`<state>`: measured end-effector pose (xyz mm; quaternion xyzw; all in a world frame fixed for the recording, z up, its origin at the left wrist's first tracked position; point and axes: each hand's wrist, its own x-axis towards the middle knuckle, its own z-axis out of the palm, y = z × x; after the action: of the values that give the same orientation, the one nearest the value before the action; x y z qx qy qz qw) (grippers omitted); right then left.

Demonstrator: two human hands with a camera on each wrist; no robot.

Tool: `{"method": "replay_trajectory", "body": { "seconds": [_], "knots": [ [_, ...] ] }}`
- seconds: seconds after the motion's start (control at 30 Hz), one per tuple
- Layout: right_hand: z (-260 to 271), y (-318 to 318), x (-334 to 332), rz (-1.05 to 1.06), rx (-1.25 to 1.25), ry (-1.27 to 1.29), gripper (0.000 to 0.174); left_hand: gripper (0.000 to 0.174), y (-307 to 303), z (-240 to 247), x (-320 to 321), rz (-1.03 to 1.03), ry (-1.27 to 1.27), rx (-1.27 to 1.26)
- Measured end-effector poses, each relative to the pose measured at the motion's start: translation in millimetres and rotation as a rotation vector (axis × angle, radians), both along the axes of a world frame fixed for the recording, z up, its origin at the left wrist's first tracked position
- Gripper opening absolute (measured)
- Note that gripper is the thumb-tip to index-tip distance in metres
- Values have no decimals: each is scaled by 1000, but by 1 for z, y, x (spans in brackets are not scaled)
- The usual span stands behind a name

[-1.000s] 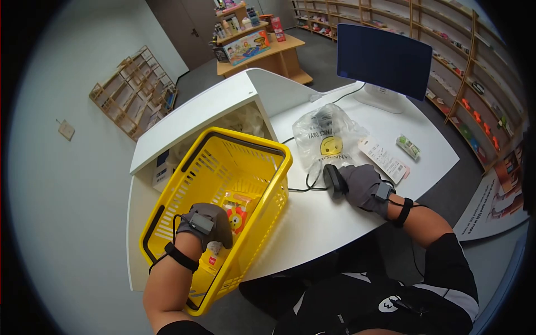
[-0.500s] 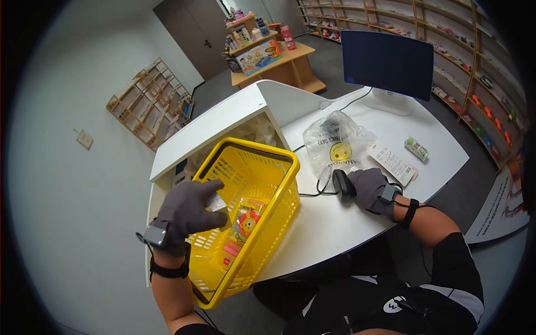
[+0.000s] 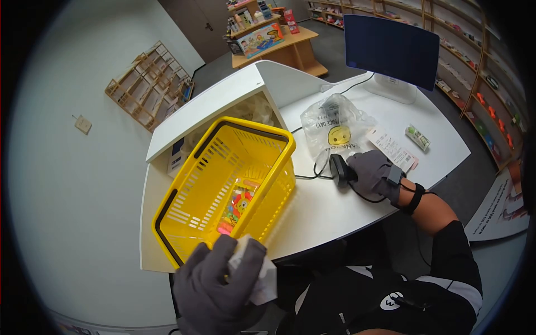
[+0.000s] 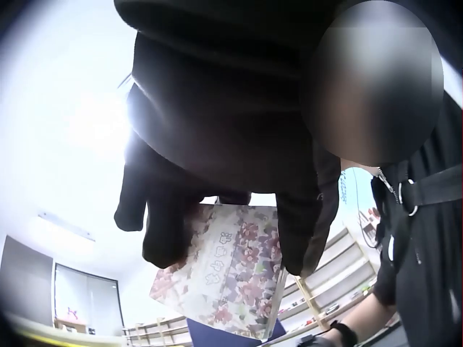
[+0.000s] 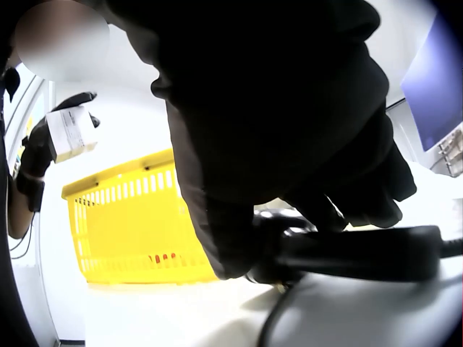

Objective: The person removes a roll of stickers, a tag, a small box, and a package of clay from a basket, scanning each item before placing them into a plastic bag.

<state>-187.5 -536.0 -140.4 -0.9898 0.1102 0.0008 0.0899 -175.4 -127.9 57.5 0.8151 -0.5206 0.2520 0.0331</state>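
Observation:
My gloved left hand (image 3: 220, 285) pinches a small white box (image 3: 267, 283) between thumb and fingers, just past the near end of the yellow basket (image 3: 267, 218). A floral print covers one face of that box (image 4: 224, 271) in the left wrist view; in the right wrist view another face of the box (image 5: 71, 131) carries a printed label. My gloved right hand (image 3: 373, 174) grips a black corded barcode scanner (image 3: 338, 171) low over the white counter. Inside the basket lies a clear pack with a lion picture (image 3: 240, 205).
Beyond the scanner sit a clear plastic bag (image 3: 335, 125) with a smiley face, a white carded package (image 3: 393, 149) and a small green-and-white packet (image 3: 417, 137). A monitor (image 3: 391, 50) stands at the counter's back. The scanner cable (image 3: 310, 177) runs across the counter (image 3: 312, 223).
My left hand has come up out of the basket with the box and moved towards my body. The right hand stays at the scanner on the counter.

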Motion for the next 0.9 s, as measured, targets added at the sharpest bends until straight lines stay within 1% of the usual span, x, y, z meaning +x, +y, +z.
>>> {"method": "replay_trajectory", "body": {
  "seconds": [0.03, 0.07, 0.13, 0.17, 0.2, 0.23, 0.27, 0.3, 0.33, 0.37, 0.4, 0.47, 0.5, 0.53, 0.6, 0.63, 0.67, 0.73, 0.77, 0.8, 0.87, 0.9],
  "knots": [
    [8, 4, -4, 15, -2, -9, 47, 70, -5, -12, -3, -54, 55, -74],
    [16, 9, -7, 20, 0, -5, 47, 70, -11, -19, -5, -48, 59, -72],
    [35, 21, -12, 95, -3, -98, 60, 89, -25, -30, -6, 6, 459, 4],
    [44, 27, -16, 128, -3, -144, 66, 89, -33, -39, -5, 8, 465, 7],
    [55, 34, -21, 126, -1, -139, 66, 92, -42, -49, -1, -53, 547, -35],
    [68, 39, -25, 224, 65, -110, 75, 95, -52, -61, 3, -115, 628, -79],
    [74, 41, -28, 322, 129, -79, 84, 95, -62, -73, 6, -117, 632, -81],
    [70, 41, -29, 321, 125, -73, 84, 99, -71, -86, 9, -165, 676, -165],
    [64, 39, -31, 521, 342, -133, 93, 102, -79, -98, 13, -214, 717, -251],
    [60, 38, -33, 720, 562, -194, 103, 102, -87, -107, 18, -216, 720, -259],
    [61, 41, -36, 721, 556, -189, 103, 104, -93, -115, 24, -223, 768, -280],
    [63, 51, -41, 590, 612, -47, 103, 107, -104, -129, 35, -238, 860, -314],
    [64, 55, -42, 520, 640, 21, 103, 107, -109, -136, 38, -240, 859, -313],
    [61, 58, -40, 516, 642, 19, 103, 106, -113, -144, 40, -223, 1013, -389],
    [52, 64, -34, 470, 850, 42, 103, 104, -119, -150, 43, -177, 1328, -536],
    [49, 67, -32, 445, 956, 58, 102, 104, -120, -152, 45, -175, 1335, -530],
    [46, 68, -31, 440, 966, 66, 102, 103, -122, -156, 48, -151, 1474, -601],
    [49, 68, -28, 284, 1006, 101, 100, 103, -123, -163, 49, -84, 1761, -743],
    [49, 69, -27, 204, 1025, 121, 99, 103, -120, -170, 49, -67, 1780, -734],
    [49, 69, -26, 193, 1039, 132, 99, 105, -117, -179, 52, -105, 1704, -736],
    [50, 65, -21, 76, 1151, 144, 91, 109, -114, -192, 57, -194, 1542, -743],
    [50, 64, -20, 19, 1201, 145, 88, 109, -114, -193, 57, -193, 1548, -740]
  ]
}}
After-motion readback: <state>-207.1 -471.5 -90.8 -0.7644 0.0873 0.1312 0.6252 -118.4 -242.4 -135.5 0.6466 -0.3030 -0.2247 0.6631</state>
